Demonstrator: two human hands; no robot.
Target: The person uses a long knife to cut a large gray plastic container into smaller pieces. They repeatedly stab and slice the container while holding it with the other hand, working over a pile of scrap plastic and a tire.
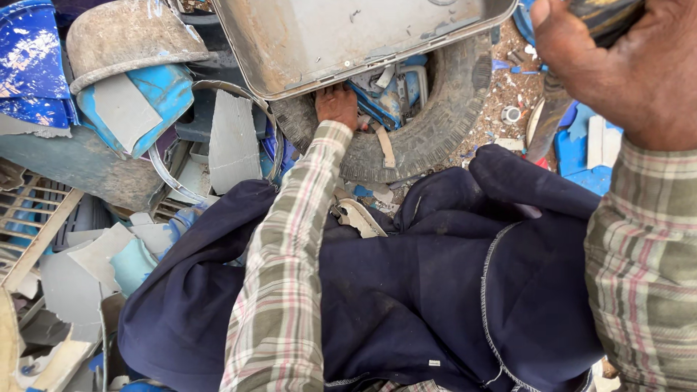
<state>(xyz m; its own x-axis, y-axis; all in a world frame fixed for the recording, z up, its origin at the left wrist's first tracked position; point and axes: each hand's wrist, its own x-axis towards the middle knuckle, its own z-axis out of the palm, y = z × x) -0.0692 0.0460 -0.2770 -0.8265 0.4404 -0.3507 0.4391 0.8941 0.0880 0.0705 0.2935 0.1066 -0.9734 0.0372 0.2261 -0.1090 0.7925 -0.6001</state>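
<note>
Grey panel (341,36) gripped by left hand (336,105) (over tyre (443,116)); right hand (624,72) fingers unclear.

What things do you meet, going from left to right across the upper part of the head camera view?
Blue plastic piece → dusty bowl-shaped piece → grey flat shard → left hand under the grey tray → tyre → white ring → right hand.
</note>
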